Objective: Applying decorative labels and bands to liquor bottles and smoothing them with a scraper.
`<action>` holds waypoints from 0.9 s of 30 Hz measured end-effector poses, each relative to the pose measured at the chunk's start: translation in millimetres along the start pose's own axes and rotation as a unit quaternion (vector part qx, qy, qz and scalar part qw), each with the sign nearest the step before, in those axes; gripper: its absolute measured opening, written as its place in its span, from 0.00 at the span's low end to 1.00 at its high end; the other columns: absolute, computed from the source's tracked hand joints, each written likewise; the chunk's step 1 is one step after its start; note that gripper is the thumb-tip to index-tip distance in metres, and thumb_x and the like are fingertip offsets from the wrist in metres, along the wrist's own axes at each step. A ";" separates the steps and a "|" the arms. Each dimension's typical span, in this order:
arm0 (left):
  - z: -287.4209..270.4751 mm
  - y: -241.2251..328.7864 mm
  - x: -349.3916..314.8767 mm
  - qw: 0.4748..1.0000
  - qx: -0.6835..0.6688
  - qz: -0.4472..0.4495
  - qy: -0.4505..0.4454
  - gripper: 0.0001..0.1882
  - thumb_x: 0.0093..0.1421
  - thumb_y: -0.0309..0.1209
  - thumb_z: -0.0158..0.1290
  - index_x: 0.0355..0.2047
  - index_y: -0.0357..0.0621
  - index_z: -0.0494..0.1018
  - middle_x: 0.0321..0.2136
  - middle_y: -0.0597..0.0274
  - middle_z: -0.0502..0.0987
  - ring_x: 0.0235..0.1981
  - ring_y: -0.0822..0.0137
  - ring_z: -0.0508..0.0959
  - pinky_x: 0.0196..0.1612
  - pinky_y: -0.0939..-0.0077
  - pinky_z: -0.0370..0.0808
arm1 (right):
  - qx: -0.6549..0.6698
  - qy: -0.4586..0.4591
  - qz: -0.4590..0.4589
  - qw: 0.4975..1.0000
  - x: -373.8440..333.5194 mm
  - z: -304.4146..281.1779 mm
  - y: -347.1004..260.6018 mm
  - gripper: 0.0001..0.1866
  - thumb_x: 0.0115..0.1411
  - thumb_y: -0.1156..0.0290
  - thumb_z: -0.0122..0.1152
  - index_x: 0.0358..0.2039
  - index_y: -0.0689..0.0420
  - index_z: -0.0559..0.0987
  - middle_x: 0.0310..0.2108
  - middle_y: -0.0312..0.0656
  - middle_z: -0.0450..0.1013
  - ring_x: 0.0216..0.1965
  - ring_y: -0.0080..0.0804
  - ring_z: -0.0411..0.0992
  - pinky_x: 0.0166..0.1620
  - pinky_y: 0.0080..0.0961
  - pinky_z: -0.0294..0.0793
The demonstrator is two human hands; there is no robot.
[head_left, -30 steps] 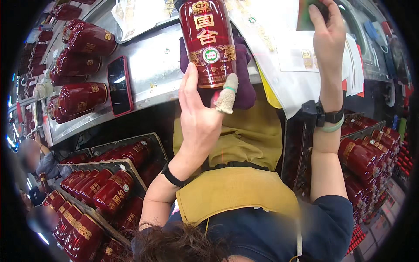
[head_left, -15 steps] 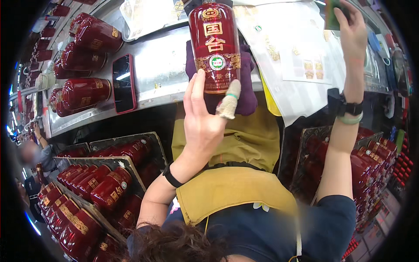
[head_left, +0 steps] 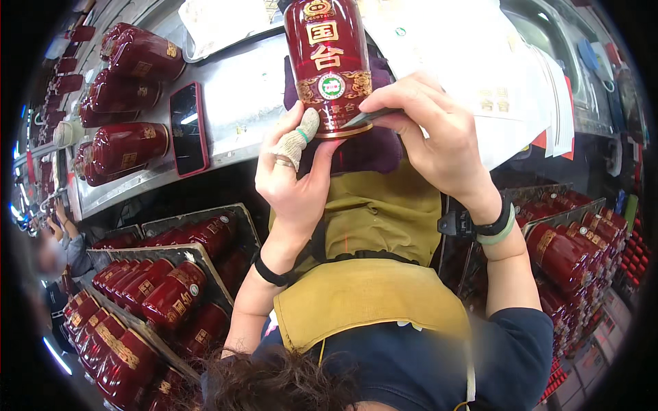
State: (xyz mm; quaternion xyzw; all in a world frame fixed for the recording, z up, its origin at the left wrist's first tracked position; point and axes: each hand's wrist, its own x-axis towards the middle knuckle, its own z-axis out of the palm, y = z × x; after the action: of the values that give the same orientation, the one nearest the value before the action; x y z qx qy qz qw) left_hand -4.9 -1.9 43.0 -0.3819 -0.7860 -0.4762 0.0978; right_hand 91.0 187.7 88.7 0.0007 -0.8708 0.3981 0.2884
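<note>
A dark red glass bottle (head_left: pixel 343 65) with gold lettering and a round green-and-white emblem lies on a folded purple cloth (head_left: pixel 373 152), base toward me. My left hand (head_left: pixel 295 188) grips the left side of its base, thumb below and a knitted finger cover (head_left: pixel 293 145) on one finger. From the right, my right hand (head_left: pixel 442 130) pinches a thin, grey, pointed tool (head_left: pixel 377 116) whose tip meets the bottle's lower front. Whether this is a blade or tweezers I cannot tell.
A phone in a red case (head_left: pixel 189 130) lies on the metal table (head_left: pixel 236 130) beside several red bottles (head_left: pixel 130 147). White sheets (head_left: pixel 504 137) cover the right side. Crates of bottles (head_left: pixel 175 294) stand at both sides below. Another person (head_left: pixel 58 253) is at far left.
My right hand has come down from the far right to the bottle's base; the green item it held is out of sight. My left hand shifted from the bottle's front to its lower left side.
</note>
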 end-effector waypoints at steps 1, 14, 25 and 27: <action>0.3 -0.5 0.0 1.000 0.007 0.008 0.003 0.24 0.50 0.22 0.72 0.49 0.34 0.82 0.51 0.49 0.82 0.51 0.54 0.83 0.55 0.65 0.80 | -0.001 0.014 0.004 1.000 -0.9 1.5 0.5 0.14 0.54 0.86 0.67 0.41 0.60 0.82 0.35 0.42 0.80 0.37 0.42 0.77 0.42 0.34 0.78; 3.2 -0.2 1.0 1.000 -0.013 0.001 0.020 0.22 0.49 0.20 0.72 0.47 0.33 0.83 0.49 0.49 0.83 0.48 0.55 0.84 0.53 0.66 0.81 | -0.043 0.060 -0.016 0.997 -4.4 8.5 -5.1 0.15 0.50 0.90 0.67 0.38 0.61 0.83 0.33 0.42 0.80 0.35 0.39 0.77 0.40 0.30 0.77; 3.2 -2.2 0.2 1.000 -0.004 0.013 0.017 0.21 0.50 0.20 0.72 0.46 0.32 0.82 0.49 0.49 0.83 0.48 0.54 0.84 0.53 0.66 0.80 | -0.028 0.082 0.010 0.996 -2.7 1.5 -0.2 0.15 0.52 0.87 0.66 0.40 0.60 0.81 0.34 0.43 0.79 0.37 0.43 0.76 0.42 0.35 0.76; 3.4 -2.3 0.5 1.000 -0.003 0.014 0.017 0.21 0.50 0.20 0.72 0.46 0.32 0.82 0.49 0.49 0.83 0.48 0.54 0.84 0.53 0.66 0.80 | -0.029 0.078 0.010 0.996 -6.4 4.7 0.5 0.15 0.53 0.87 0.66 0.41 0.60 0.81 0.34 0.43 0.79 0.38 0.43 0.76 0.42 0.35 0.77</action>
State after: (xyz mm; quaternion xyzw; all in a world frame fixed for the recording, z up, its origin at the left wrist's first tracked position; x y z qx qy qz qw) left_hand -6.1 0.6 39.9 -0.3851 -0.7775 -0.4833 0.1168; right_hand 93.9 183.2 82.8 -0.0473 -0.8569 0.3742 0.3513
